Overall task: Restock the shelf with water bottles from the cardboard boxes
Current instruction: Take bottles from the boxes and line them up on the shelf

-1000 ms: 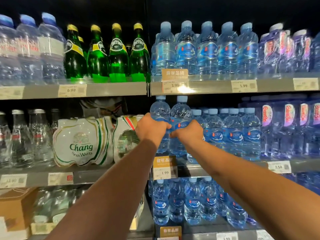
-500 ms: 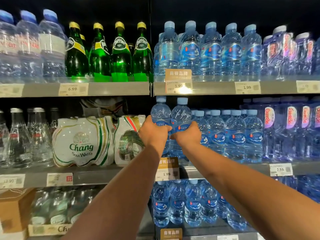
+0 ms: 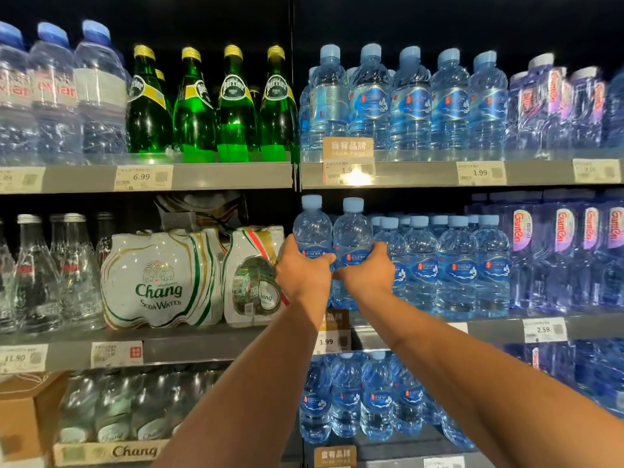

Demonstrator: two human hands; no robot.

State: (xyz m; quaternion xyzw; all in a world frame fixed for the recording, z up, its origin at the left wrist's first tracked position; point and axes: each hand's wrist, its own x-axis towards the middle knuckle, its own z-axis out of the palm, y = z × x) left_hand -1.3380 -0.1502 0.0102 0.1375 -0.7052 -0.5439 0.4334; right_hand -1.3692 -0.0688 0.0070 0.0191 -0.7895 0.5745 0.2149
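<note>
The shelf (image 3: 202,346) is filling the whole view with three levels, and both arms are reaching forward and up from the bottom edge toward the middle level. The arms are almost straight and are coming together, so the two hands are touching each other at the knuckles.

The left hand (image 3: 304,275) is grasping the left bottle (image 3: 312,228) around its label, with the thumb lying across the front and the fingers curled behind it. The right hand (image 3: 368,275) is grasping the right bottle (image 3: 353,231) in the same way. Both bottles are standing upright, side by side and touching, at the left end of the middle level, just beside the row (image 3: 456,265) of the same blue-capped water. Their caps are sitting higher than the caps of the row. The wrists are hiding the bases, so I cannot tell if the bottles are resting on the shelf.

To the left of the hands, two Chang packs (image 3: 158,282) are standing on the middle level, and glass bottles (image 3: 40,271) are standing further left. A box (image 3: 23,413) of brown cardboard is showing at the lower left corner; its inside is not visible. Beside it, a tray (image 3: 108,452) is holding more glass bottles on the bottom level. Green bottles (image 3: 236,109) are standing on the top level. A tag (image 3: 329,341) reading 1.99 is hanging under the hands.
</note>
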